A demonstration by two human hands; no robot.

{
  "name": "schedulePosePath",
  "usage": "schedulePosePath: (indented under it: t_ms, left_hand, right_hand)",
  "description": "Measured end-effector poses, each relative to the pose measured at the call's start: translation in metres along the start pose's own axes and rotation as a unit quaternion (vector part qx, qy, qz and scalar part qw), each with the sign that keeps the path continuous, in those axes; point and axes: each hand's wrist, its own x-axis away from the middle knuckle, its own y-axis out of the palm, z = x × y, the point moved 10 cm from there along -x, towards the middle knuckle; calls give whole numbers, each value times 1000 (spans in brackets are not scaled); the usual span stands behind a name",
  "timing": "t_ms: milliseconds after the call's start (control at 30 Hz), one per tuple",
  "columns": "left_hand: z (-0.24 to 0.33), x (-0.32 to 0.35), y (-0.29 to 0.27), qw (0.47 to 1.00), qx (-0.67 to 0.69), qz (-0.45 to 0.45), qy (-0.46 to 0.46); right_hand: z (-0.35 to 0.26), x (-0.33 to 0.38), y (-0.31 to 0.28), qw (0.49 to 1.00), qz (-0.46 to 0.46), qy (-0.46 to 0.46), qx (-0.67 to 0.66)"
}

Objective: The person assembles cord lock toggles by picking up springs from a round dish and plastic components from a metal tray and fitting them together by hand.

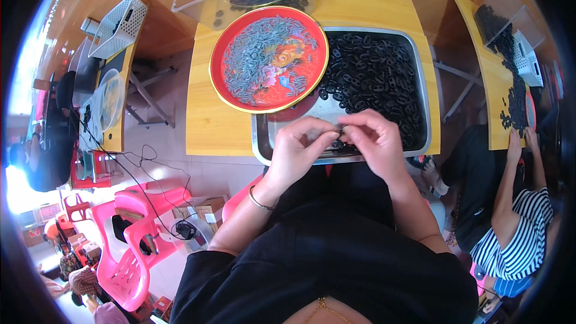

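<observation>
My left hand and my right hand meet over the near edge of a metal tray. Both pinch a small dark piece between their fingertips; the fingers hide most of it, so its exact shape cannot be made out. Many small black oval parts with holes are heaped in the tray, mostly to the right, and bare metal shows at its left. A round red tray with a gold rim overlaps the metal tray's left side. Scattered across its flowered bottom lie many small grey pin-like pieces.
Behind the round tray, a clear plastic bin holds more black parts on the yellow table. At right, a person in a striped shirt works at another table. Pink chairs and a black cable are at left.
</observation>
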Motion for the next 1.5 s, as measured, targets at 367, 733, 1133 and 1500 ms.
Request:
schedulePosePath:
  t_ms: [367,733,1133,1500]
  left_hand:
    - [15,-48,73,869,-431,-115,214]
    - [0,-47,68,869,-434,-139,192]
    - [-21,-9,14,968,214,-88,-101]
    - [-8,-2,-1,965,250,-64,-55]
  right_hand:
    - [-6,3,-73,993,110,-26,-45]
    - [2,2,-68,990,96,17,-105]
    - [9,-1,-14,993,-9,34,-109]
    - [2,-4,4,999,-12,-5,-41]
